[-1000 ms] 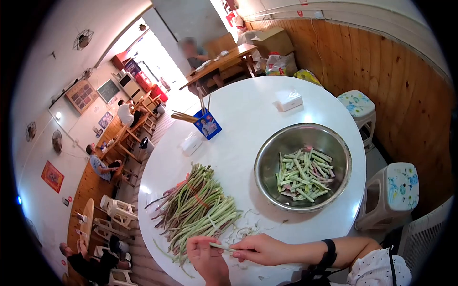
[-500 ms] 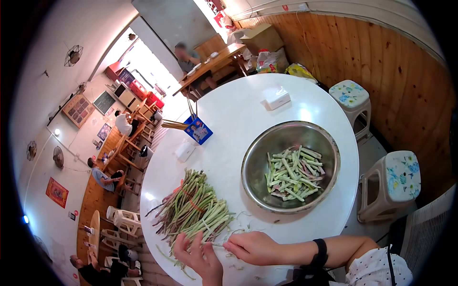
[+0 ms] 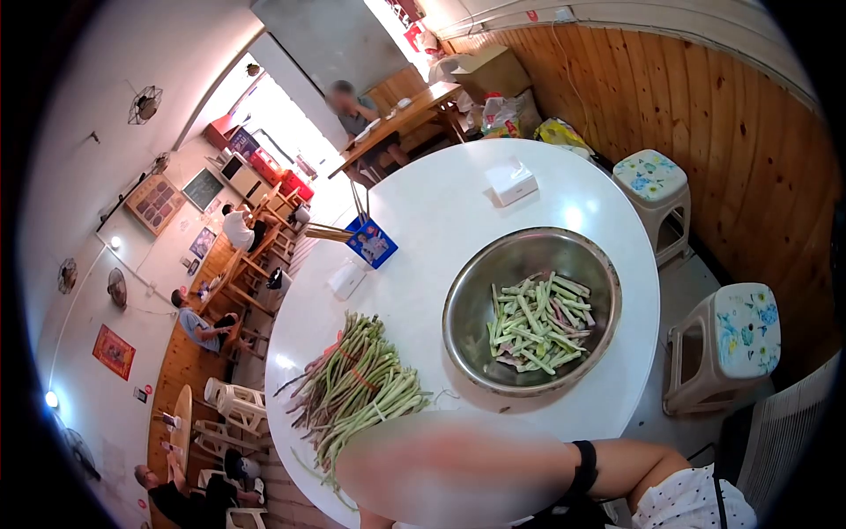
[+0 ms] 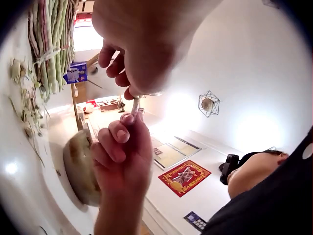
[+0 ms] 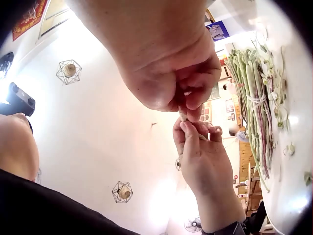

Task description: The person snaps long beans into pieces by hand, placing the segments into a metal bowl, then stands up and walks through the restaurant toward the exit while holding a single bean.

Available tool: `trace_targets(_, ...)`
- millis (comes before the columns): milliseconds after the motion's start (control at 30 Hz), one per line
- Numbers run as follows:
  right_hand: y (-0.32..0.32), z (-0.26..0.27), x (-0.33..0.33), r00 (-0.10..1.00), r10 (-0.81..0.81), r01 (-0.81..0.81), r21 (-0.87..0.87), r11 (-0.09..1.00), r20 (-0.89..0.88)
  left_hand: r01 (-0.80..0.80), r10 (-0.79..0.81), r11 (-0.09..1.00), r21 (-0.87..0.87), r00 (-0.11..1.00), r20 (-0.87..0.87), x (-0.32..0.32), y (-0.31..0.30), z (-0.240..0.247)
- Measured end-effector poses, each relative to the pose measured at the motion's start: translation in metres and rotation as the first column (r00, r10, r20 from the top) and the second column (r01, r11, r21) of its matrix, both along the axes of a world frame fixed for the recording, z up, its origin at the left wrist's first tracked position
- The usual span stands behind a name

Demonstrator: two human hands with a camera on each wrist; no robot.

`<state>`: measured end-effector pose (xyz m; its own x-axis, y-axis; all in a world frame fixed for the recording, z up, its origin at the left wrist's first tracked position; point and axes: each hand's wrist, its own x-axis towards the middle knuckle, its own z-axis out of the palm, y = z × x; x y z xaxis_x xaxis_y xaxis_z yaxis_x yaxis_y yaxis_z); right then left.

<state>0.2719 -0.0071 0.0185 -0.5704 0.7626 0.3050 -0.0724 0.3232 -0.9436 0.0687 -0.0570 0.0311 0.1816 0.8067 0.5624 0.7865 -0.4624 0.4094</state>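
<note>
In the head view a blur covers both hands, in front of a long bean bundle (image 3: 374,383). The wrist views show them fingertip to fingertip, with a short piece of long bean (image 5: 183,113) between them. My left hand (image 5: 208,161) pinches one end between thumb and fingers. From the other side, my right hand (image 4: 124,152) pinches the bean, its other fingers curled. Most of the bean is hidden by the fingers. Snapped bean pieces (image 3: 538,326) lie inside a steel bowl (image 3: 467,295) beyond my right hand.
Bean trimmings (image 5: 279,93) are scattered beside the bundle on the round white table (image 3: 423,220). A blue chopstick holder (image 3: 373,244) and two tissue packs stand farther back. Stools (image 3: 745,331) line the right side. Several people sit at other tables.
Both hands have come up closer to the head camera and now appear blurred together. Half a second ago the left fingers were spread, with the bean between the hands. The head view has shifted slightly.
</note>
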Motion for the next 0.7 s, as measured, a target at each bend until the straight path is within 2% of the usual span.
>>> trace_targets(67, -0.001, 0.001, 0.0, 0.985, 0.124, -0.14, -0.131, 0.981, -0.123, -0.012, 0.047, 0.987, -0.162, 0.976, 0.212, -0.008, -0.002, -0.001)
trace_targets(100, -0.001, 0.001, -0.001, 0.983, 0.117, -0.139, -0.158, 0.978, -0.14, -0.005, 0.083, 0.971, -0.241, 0.946, 0.314, -0.01, -0.002, -0.003)
trace_targets(133, -0.003, 0.001, -0.002, 0.981, 0.113, -0.141, -0.184, 0.973, -0.156, 0.095, 0.049, 0.968, -0.233, 0.838, 0.544, -0.007, -0.001, -0.01)
trace_targets(167, -0.004, 0.002, -0.003, 0.98, 0.111, -0.145, -0.209, 0.967, -0.167, 0.188, 0.021, 0.962, -0.196, 0.671, 0.741, 0.007, 0.004, -0.014)
trace_targets(200, -0.004, 0.001, -0.004, 0.975, 0.09, -0.136, -0.228, 0.964, -0.202, 0.266, -0.004, 0.955, -0.131, 0.455, 0.891, 0.02, 0.008, -0.015)
trace_targets(233, -0.003, -0.001, -0.005, 0.97, 0.072, -0.13, -0.246, 0.96, -0.233, 0.238, 0.064, 0.956, -0.173, 0.407, 0.911, 0.029, 0.012, -0.015)
trace_targets(333, 0.0, 0.001, 0.0, 0.96, 0.041, -0.14, -0.347, 0.927, -0.277, 0.32, -0.017, 0.947, -0.015, 0.097, 0.995, 0.027, 0.03, -0.004)
trace_targets(367, 0.0, 0.002, 0.003, 0.951, 0.041, -0.166, -0.391, 0.905, -0.307, 0.199, 0.028, 0.979, -0.042, 0.071, 0.997, 0.021, 0.04, -0.001)
trace_targets(467, 0.002, 0.01, 0.004, 0.942, 0.001, -0.159, -0.443, 0.882, -0.336, 0.316, 0.17, 0.93, -0.19, 0.089, 0.981, 0.032, 0.038, 0.009)
trace_targets(500, 0.001, 0.008, 0.004, 0.938, -0.009, -0.161, -0.459, 0.874, -0.347, 0.433, 0.231, 0.871, -0.231, 0.053, 0.971, 0.039, 0.031, 0.01)
trace_targets(533, -0.001, 0.005, 0.001, 0.933, -0.024, -0.161, -0.477, 0.864, -0.359, 0.456, 0.225, 0.859, -0.232, 0.07, 0.972, 0.046, 0.03, 0.009)
trace_targets(600, 0.002, -0.011, -0.015, 0.913, -0.156, 0.013, -0.353, 0.936, -0.378, 0.508, 0.22, 0.827, -0.242, 0.105, 0.97, 0.061, 0.03, 0.004)
trace_targets(700, 0.001, -0.015, -0.013, 0.874, -0.309, 0.219, -0.262, 0.94, -0.375, 0.518, 0.18, 0.819, -0.249, 0.182, 0.967, 0.079, 0.042, 0.015)
